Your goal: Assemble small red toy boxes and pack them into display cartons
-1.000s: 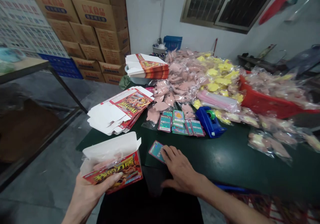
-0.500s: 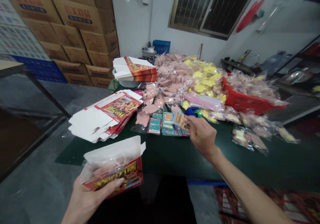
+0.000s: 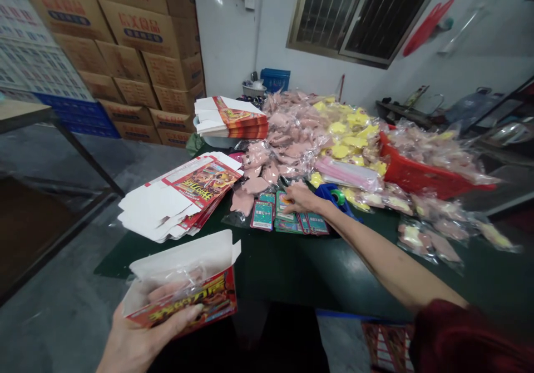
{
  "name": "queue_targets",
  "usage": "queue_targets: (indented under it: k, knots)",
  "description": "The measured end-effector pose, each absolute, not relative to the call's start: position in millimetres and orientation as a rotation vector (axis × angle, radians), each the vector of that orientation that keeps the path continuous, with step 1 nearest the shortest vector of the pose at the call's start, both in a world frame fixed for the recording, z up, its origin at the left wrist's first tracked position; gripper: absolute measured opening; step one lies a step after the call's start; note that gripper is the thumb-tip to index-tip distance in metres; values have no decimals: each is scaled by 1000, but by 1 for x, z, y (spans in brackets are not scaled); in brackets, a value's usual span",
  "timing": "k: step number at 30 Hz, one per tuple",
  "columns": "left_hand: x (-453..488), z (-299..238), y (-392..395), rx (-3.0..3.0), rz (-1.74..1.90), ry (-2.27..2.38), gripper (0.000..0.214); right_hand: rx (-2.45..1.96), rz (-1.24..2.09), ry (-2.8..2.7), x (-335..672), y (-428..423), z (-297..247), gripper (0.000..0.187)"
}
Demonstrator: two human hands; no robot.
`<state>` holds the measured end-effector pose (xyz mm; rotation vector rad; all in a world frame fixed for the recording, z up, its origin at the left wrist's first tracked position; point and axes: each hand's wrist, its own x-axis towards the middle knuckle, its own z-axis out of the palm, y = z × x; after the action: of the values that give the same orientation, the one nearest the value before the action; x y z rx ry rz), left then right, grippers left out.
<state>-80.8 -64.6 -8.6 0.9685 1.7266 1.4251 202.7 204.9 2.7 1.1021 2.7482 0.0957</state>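
The table (image 3: 267,267) has a dark green top, bare along the near edge. Flat printed boxes (image 3: 171,198) lie in a spread stack by the left edge. Farther in from that edge, cards (image 3: 263,215) lie in overlapping piles near a blue tape dispenser (image 3: 337,196). Bagged pink pieces (image 3: 287,123) and yellow pieces (image 3: 348,139) are heaped toward the far edge.
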Motion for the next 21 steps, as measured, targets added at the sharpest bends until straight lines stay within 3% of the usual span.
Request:
queue_targets:
  k: [7, 15, 21]
  knots:
    - [-82, -12, -63, 901, 1425, 1703, 43, 956, -8, 2848, 214, 216, 5, 34]
    - [-84, -11, -63, 969, 1393, 1735, 46, 1252, 428, 3010, 201, 172, -27, 33]
    - [-77, -2, -59, 1038, 1423, 1740, 39, 1287, 567, 3063, 199, 163, -39, 35]
